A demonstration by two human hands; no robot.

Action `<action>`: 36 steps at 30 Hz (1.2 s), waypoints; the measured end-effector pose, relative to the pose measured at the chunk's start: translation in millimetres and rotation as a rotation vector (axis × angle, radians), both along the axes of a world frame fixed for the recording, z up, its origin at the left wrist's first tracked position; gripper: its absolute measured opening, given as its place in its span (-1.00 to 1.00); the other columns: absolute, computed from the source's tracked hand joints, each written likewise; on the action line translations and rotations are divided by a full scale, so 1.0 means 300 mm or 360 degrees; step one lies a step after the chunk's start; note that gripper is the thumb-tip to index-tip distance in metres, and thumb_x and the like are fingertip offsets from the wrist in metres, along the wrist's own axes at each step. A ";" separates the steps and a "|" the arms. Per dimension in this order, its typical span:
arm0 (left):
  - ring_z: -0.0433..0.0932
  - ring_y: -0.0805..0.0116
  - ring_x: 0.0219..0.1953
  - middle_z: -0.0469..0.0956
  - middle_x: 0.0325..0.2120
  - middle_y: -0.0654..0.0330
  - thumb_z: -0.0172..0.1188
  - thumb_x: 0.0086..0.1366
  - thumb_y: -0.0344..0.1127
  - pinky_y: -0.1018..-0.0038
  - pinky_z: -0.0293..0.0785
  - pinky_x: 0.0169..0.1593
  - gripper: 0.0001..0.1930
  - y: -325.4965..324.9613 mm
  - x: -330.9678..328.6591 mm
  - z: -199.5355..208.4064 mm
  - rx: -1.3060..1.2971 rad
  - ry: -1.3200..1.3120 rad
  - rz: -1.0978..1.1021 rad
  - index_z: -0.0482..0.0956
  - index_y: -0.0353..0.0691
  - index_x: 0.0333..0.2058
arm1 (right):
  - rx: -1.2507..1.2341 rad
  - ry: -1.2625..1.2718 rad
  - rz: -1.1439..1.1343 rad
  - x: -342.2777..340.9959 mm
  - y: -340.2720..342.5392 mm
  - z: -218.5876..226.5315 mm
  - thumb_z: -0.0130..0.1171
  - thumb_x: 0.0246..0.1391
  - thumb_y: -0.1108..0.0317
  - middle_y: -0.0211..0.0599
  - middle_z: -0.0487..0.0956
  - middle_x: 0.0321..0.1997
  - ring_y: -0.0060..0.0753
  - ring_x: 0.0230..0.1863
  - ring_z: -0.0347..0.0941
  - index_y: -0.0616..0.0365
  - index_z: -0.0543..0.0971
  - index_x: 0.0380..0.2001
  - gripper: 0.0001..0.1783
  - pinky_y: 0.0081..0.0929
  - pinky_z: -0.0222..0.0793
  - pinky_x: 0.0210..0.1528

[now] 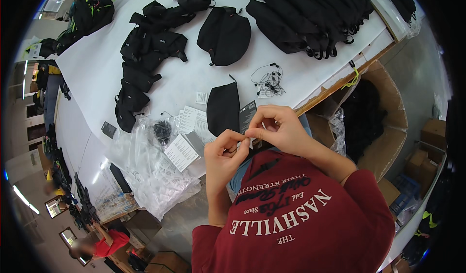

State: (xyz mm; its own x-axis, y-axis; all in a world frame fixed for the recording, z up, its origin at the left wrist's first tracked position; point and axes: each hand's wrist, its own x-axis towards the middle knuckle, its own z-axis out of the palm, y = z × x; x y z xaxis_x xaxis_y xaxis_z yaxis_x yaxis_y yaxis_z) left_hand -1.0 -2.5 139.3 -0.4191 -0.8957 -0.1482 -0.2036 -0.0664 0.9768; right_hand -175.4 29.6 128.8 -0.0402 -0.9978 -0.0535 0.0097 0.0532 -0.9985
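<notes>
My left hand [224, 155] and my right hand [279, 127] meet at the table's near edge, thumbs and fingertips pinched together. Whatever small thing lies between the fingertips is too small to make out. Just beyond them is a dark printed hang tag [247, 112], partly covered by my right hand. A flat black pouch [222, 109] with a small pull loop lies beside the tag, its lower end close to my left fingers. Thin black tag strings [270, 82] lie in a tangle past my right hand. White printed labels [182, 154] sit left of my left hand.
Clear plastic bags [153, 173] spread over the near left table edge, beside a coil of black strings [162, 130]. Black pouches lie in a row [133, 95] and a large pile [310, 15]. An open cardboard box [388, 122] with black goods stands right. Another person [109, 241] is lower left.
</notes>
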 end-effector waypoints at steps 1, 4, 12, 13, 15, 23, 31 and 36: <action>-0.03 0.74 -0.68 0.08 -0.78 0.50 0.21 0.10 -0.54 0.63 -0.17 -0.59 -0.92 0.000 0.002 0.000 0.0006 -0.0004 -0.0010 0.48 -0.33 -0.52 | 0.0016 -0.0020 0.0016 0.001 0.000 -0.003 0.33 -0.08 0.39 -0.60 0.38 -0.60 -0.79 -0.62 0.07 0.15 0.56 -0.56 -0.86 -0.70 -0.05 -0.58; -0.03 0.74 -0.68 0.08 -0.78 0.49 0.21 0.10 -0.54 0.63 -0.17 -0.59 -0.92 -0.001 0.010 0.003 0.0018 -0.0018 -0.0035 0.48 -0.33 -0.52 | 0.0035 -0.0061 0.0043 0.004 -0.002 -0.010 0.32 -0.07 0.39 -0.61 0.38 -0.59 -0.80 -0.61 0.08 0.15 0.56 -0.56 -0.86 -0.71 -0.05 -0.57; -0.03 0.73 -0.69 0.06 -0.79 0.48 0.21 0.10 -0.53 0.63 -0.16 -0.60 -0.91 0.001 0.008 0.007 0.0001 -0.0035 -0.0099 0.46 -0.33 -0.52 | 0.0119 -0.0127 0.0052 0.007 0.011 -0.025 0.32 -0.05 0.40 -0.61 0.40 -0.58 -0.83 -0.59 0.12 0.17 0.56 -0.56 -0.86 -0.75 -0.01 -0.56; -0.03 0.73 -0.69 0.06 -0.79 0.47 0.21 0.09 -0.53 0.63 -0.16 -0.60 -0.91 0.001 0.006 0.008 -0.0018 -0.0040 -0.0096 0.46 -0.33 -0.53 | 0.0108 -0.0115 0.0059 0.009 0.012 -0.024 0.32 -0.06 0.40 -0.61 0.40 -0.58 -0.83 -0.59 0.12 0.16 0.56 -0.56 -0.87 -0.74 -0.02 -0.56; -0.03 0.73 -0.69 0.06 -0.79 0.47 0.21 0.09 -0.53 0.63 -0.16 -0.60 -0.90 0.001 0.007 0.011 -0.0039 -0.0043 -0.0094 0.46 -0.33 -0.53 | 0.0096 -0.0100 0.0065 0.007 0.013 -0.019 0.32 -0.06 0.41 -0.60 0.40 -0.58 -0.83 -0.59 0.12 0.16 0.56 -0.56 -0.87 -0.74 -0.02 -0.56; 0.03 0.75 -0.69 0.18 -0.78 0.47 0.24 0.06 -0.55 0.68 -0.11 -0.61 -0.94 0.018 0.050 0.019 -0.0013 0.0117 -0.0199 0.52 -0.34 -0.50 | 0.0027 -0.0390 -0.0292 -0.073 -0.046 -0.058 0.21 0.07 0.29 -0.59 0.42 -0.55 -0.81 -0.56 0.20 0.15 0.57 -0.42 -0.85 -0.76 0.06 -0.55; 0.11 0.72 -0.66 0.30 -0.71 0.40 0.24 0.05 -0.56 0.66 -0.03 -0.61 -0.94 0.021 0.011 0.016 0.0067 0.0393 -0.0557 0.54 -0.34 -0.47 | 0.0895 -0.0349 0.0290 -0.020 -0.025 -0.468 0.08 0.17 0.07 -0.45 0.51 -0.46 -0.65 -0.54 0.41 0.20 0.49 -0.24 -0.63 -0.69 0.30 -0.50; 0.13 0.67 -0.69 0.24 -0.74 0.38 0.25 0.09 -0.50 0.64 0.02 -0.60 -0.94 0.051 -0.039 0.011 0.0153 0.0265 -0.0754 0.55 -0.29 -0.44 | 0.1088 -0.0903 0.0147 0.024 -0.020 -0.408 -0.06 0.18 -0.17 -0.31 0.53 -0.37 -0.66 -0.57 0.44 0.24 0.46 -0.22 -0.42 -0.76 0.31 -0.58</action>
